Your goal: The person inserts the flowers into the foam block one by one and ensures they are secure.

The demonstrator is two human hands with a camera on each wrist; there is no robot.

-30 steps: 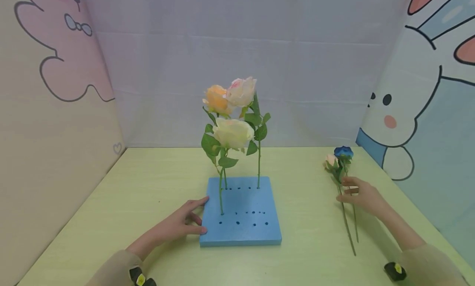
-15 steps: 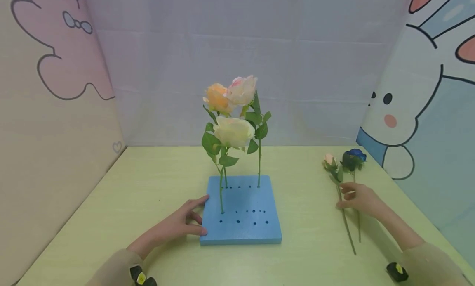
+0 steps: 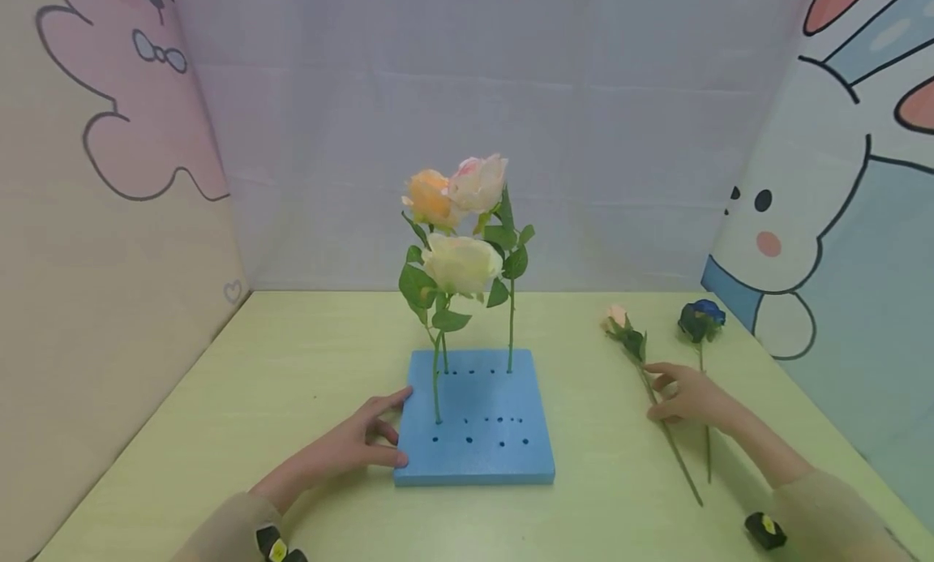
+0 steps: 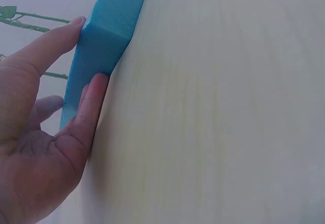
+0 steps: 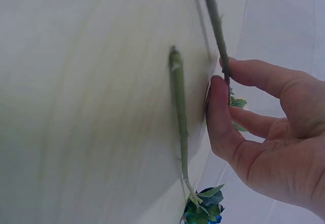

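- Centrally, a blue board (image 3: 496, 396) lies flat on the pale table (image 3: 314, 351); small dark holes cross its upper face in rows.
- Left hand (image 3: 362, 438): at the left edge of the board; thumb and index finger spread apart and fairly straight, their tips touching the board.
- Right hand (image 3: 689, 396): well to the right of the board; thumb and fingertips brought together, pinching a green stem.
- Peach flower (image 3: 626, 331): right of the board, its stem in that pinch below the leaves; bloom toward the far side, cut end toward the near side; whether the stem touches the table cannot be told.
- Blue flower (image 3: 702, 320): farther right of the board than the peach flower; lying on the table, its stem partly hidden by the right arm.
- Cream flower (image 3: 461, 263): upright, its stem in a hole at the left of the board; orange flower (image 3: 429, 197) behind it, at the board's far left; pink-white flower (image 3: 477, 183) upright at the board's far right.
- Beyond the board, a pale sheet (image 3: 584, 238); to its right, a rabbit drawing (image 3: 788, 205); to its left, a pink animal drawing (image 3: 146, 116).
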